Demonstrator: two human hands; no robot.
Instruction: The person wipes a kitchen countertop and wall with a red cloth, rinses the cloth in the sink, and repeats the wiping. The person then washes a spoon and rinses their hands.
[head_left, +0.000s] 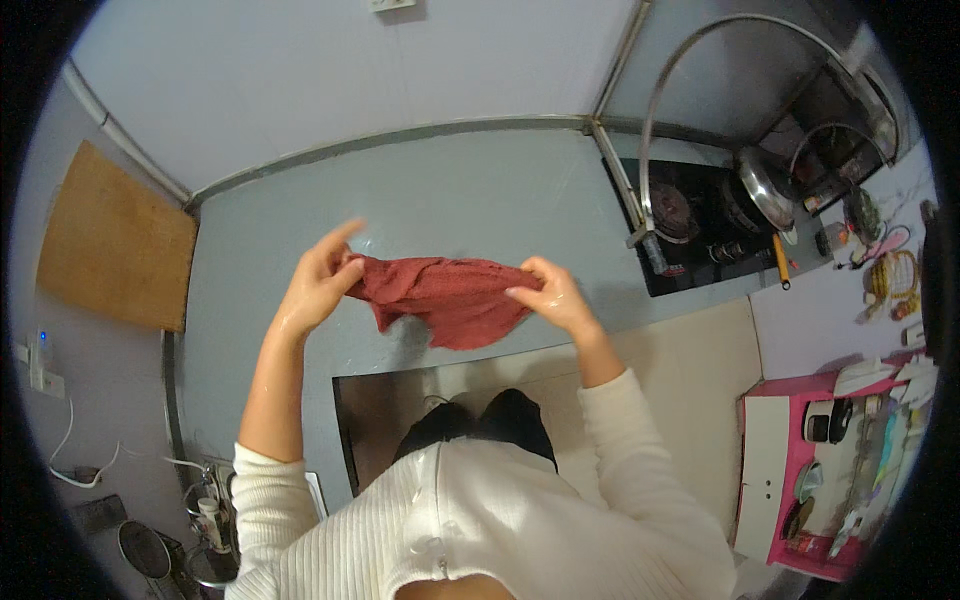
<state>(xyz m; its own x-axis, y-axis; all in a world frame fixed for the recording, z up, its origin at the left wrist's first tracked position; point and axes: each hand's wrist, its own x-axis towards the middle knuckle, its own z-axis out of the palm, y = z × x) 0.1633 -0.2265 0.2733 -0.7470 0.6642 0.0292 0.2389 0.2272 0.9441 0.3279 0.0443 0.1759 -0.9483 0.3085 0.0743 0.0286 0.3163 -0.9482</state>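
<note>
A dark red cloth (457, 296) is stretched between my two hands, above the grey countertop (480, 191). At its left end, my left hand (319, 281) pinches it between thumb and fingers, with the index finger pointing out and blurred. The cloth's right end is in the grip of my right hand (551, 294). Its lower part hangs loose towards the counter's front edge. Both hands and the left forearm look wet. Drops of water show on the counter near the left hand.
To the right, a gas hob (675, 217) carries a pan with a metal lid (765, 187). A wooden board (116, 240) leans on the left wall. Strainers (144, 549) hang lower left. A pink and white cabinet (765, 457) stands right, beyond the tiled floor (675, 375).
</note>
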